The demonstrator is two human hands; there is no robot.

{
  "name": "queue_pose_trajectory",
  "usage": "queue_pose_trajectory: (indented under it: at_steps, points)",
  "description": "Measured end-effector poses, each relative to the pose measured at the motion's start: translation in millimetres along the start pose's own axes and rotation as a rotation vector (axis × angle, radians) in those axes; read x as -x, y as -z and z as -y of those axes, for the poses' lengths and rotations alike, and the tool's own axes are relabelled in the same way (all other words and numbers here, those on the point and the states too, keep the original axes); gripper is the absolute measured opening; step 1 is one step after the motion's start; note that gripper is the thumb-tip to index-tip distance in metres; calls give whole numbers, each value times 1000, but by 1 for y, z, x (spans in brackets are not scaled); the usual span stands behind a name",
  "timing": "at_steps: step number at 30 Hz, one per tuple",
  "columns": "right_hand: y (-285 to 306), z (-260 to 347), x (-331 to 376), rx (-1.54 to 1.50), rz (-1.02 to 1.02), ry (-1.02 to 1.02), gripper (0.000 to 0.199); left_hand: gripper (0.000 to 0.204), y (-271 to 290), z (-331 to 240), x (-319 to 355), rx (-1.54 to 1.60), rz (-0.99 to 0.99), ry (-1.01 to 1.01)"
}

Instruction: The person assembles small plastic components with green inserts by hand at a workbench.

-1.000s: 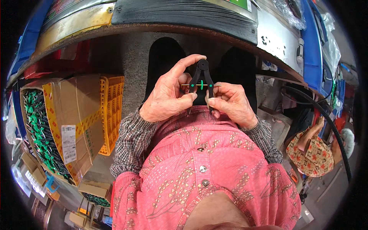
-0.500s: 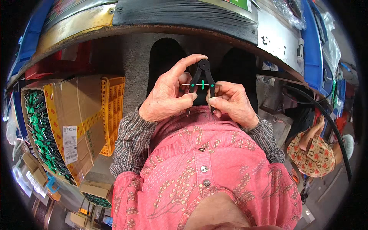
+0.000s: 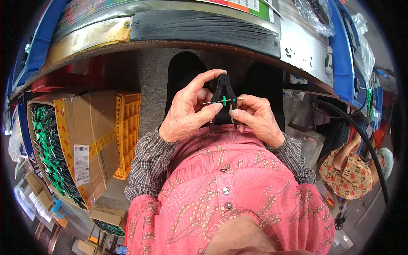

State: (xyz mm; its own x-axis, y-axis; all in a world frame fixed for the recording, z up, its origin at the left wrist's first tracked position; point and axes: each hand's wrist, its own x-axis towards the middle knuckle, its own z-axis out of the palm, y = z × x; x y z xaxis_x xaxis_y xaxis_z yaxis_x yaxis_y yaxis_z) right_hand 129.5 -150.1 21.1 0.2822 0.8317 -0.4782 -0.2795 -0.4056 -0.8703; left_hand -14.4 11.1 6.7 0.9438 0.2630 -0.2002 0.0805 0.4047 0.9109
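One black, splayed two-legged tool (image 3: 230,90), green wheel (image 3: 224,101) on thin rod (image 3: 228,100); left hand (image 3: 187,114), right hand (image 3: 258,117) both pinching it.

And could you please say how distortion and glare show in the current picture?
In the head view, the bench edge bows into an arc; glare whitens the metal panel, upper right; the black hinged tool looks fairly sharp.

A black bow compass (image 3: 230,90) was held hinge (image 3: 224,79) uppermost in view, legs (image 3: 217,93) splayed, its green thumbwheel (image 3: 224,100) on a thin metal cross-rod (image 3: 239,99).
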Motion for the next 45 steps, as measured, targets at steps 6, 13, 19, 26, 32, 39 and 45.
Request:
queue_pose_trajectory:
  at_steps: [6, 13, 19, 26, 32, 39, 45]
  points:
    - [0, -1, 2, 61, -12, -8, 12, 44, -5, 3, -6, -43, -112, -138]
    - [-2, 2, 3, 128, -42, 16, 12, 18, -7, 4, -14, 73, -226, -102]
    - [7, -5, -8, -98, 93, 41, 17, 13, -7, 3, -20, 121, -221, -39]
    - [10, -25, -16, -518, 567, -16, 65, 12, -11, 4, -24, 197, -199, -21]
    - [12, -28, -22, -551, 653, -60, 77, 12, -10, 5, -22, 227, -213, 0]
    - [10, -26, -19, -549, 601, -75, 79, 12, -9, 6, -23, 203, -210, -19]
    - [8, -30, -20, -571, 560, -56, 75, 12, -8, 9, -24, 207, -209, -39]
